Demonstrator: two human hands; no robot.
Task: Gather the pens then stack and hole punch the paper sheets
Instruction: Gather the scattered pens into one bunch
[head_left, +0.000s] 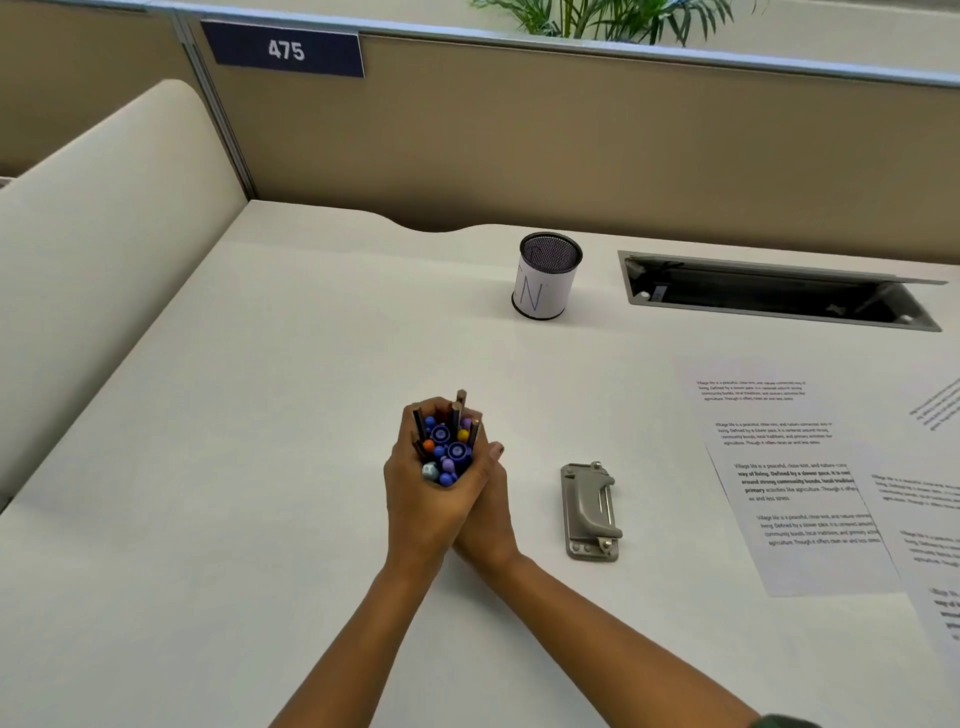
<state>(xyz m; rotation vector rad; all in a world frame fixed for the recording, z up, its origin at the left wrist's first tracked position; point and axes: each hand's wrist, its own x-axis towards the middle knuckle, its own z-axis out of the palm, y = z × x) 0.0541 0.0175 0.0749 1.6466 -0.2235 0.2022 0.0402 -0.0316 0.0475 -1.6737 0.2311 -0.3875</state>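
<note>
Because both hands wrap one upright bundle of pens (445, 447) over the middle of the desk (260, 467), the head view shows a grasp that looks full: the left hand (421, 499) clenches around the bundle's near-left side and the right hand (485, 512) closes against it from the right, fingers curled on the barrels. One pen stands higher than the rest, and any loosening or tilt on the way could let it slide out and scatter the others. The mesh pen cup (548, 275) stands toward the desk's far edge, well apart, nothing between. The hole punch (592, 512) lies just right of the hands. The paper sheets (800, 488) lie spread and overlapping by the right edge, not yet stacked. A cable tray (779, 291) opens beside the cup.
</note>
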